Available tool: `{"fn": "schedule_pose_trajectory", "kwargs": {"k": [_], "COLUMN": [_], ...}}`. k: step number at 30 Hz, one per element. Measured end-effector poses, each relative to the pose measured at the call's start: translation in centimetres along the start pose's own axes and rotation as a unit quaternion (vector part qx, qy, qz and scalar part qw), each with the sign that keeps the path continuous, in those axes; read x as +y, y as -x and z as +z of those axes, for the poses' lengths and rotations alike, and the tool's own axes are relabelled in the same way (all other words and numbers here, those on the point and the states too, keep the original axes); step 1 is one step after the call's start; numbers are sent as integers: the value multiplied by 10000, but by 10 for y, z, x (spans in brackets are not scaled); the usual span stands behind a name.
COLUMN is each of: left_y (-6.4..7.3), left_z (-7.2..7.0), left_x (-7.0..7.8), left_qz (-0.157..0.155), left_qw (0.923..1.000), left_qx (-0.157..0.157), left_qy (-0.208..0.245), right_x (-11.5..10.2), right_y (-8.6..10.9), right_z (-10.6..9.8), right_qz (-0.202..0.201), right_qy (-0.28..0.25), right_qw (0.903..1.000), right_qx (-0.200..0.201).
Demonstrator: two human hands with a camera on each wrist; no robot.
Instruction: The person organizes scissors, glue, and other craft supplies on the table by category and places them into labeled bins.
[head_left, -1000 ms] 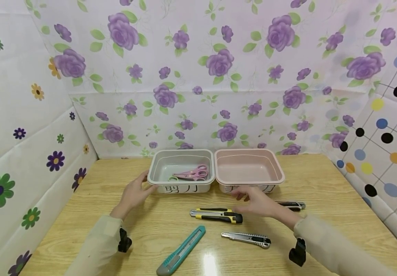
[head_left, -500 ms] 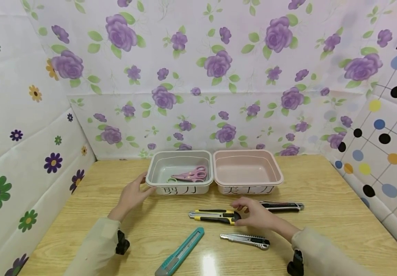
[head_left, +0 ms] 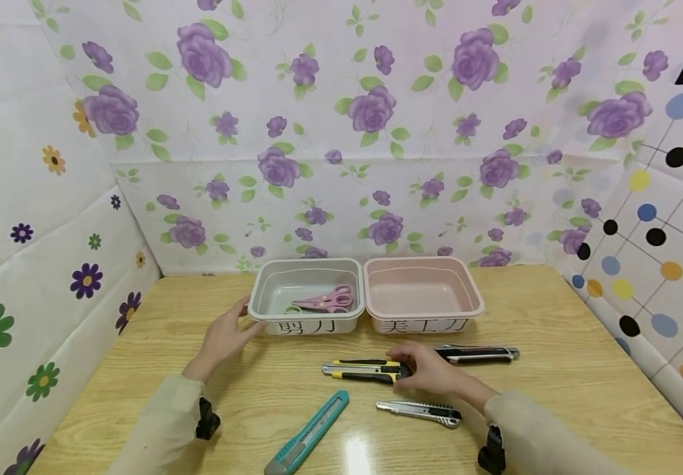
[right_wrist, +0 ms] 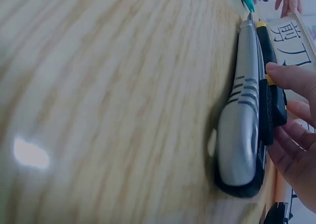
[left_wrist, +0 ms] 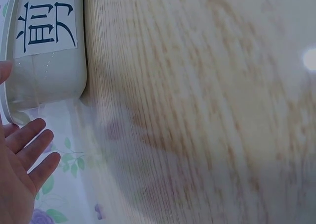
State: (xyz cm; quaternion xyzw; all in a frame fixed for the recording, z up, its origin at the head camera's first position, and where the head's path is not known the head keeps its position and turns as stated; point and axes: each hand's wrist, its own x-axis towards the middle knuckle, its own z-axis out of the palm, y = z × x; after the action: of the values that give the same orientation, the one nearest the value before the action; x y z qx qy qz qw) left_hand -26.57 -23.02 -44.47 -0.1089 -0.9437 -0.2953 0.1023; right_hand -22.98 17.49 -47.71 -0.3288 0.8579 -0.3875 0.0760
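In the head view, my left hand is at the left end of the grey plastic box. In the left wrist view its fingers are fairly straight beside the box's end, the thumb by the rim. My right hand pinches the black end of a yellow-and-black utility knife lying on the table. In the right wrist view, thumb and fingers stand on either side of that knife, partly behind a silver utility knife. Pink scissors and a green-handled item lie in the grey box.
A pink plastic box adjoins the grey one on the right. A teal utility knife lies at the table's front. Behind the right hand is a black-and-silver utility knife. Floral cloth hangs behind the wooden table.
My right hand has come down from in front of the pink box onto the black end of the yellow-and-black utility knife. The left hand stays by the grey box. The head view shifts slightly.
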Motion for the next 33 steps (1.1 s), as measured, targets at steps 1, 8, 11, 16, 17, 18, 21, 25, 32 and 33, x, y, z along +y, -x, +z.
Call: {"fn": "schedule_pose_trajectory", "kwargs": {"k": [1, 8, 11, 16, 17, 18, 21, 25, 32, 33], "left_y": [0, -1, -1, -1, -1, -1, -2, -1, 0, 0], "left_z": [0, -1, 0, -1, -1, -1, -1, -1, 0, 0], "left_x": [0, 1, 1, 1, 1, 1, 0, -1, 0, 0], "left_qz": [4, -11, -48, -46, -36, -26, -23, -40, -38, -34], "left_qw": [10000, 10000, 10000, 10000, 10000, 10000, 10000, 10000, 10000, 10000], "left_qx": [0, 18, 10, 25, 32, 41, 42, 13, 20, 21], "left_qy": [-1, -19, -20, -67, -69, -82, -85, -76, -66, -69], "right_x": [0, -2, -3, -2, -2, -3, -3, -4, -9, -10], "right_y": [-1, -5, -6, -8, -8, -8, -8, -9, -9, -9], "right_z": [0, 2, 2, 4, 4, 4, 4, 3, 1, 0], "right_qz": [-21, 57, 8, -11, -1, -3, 31, 44, 275, 349], "right_qy": [17, 361, 487, 540, 517, 497, 473, 379, -36, -131], "right_qw": [10000, 9992, 9987, 9985, 9986, 9987, 9989, 9992, 9995, 9992], "right_qx": [-5, -129, -142, -100, -82, -64, -15, 69, 169, 164]}}
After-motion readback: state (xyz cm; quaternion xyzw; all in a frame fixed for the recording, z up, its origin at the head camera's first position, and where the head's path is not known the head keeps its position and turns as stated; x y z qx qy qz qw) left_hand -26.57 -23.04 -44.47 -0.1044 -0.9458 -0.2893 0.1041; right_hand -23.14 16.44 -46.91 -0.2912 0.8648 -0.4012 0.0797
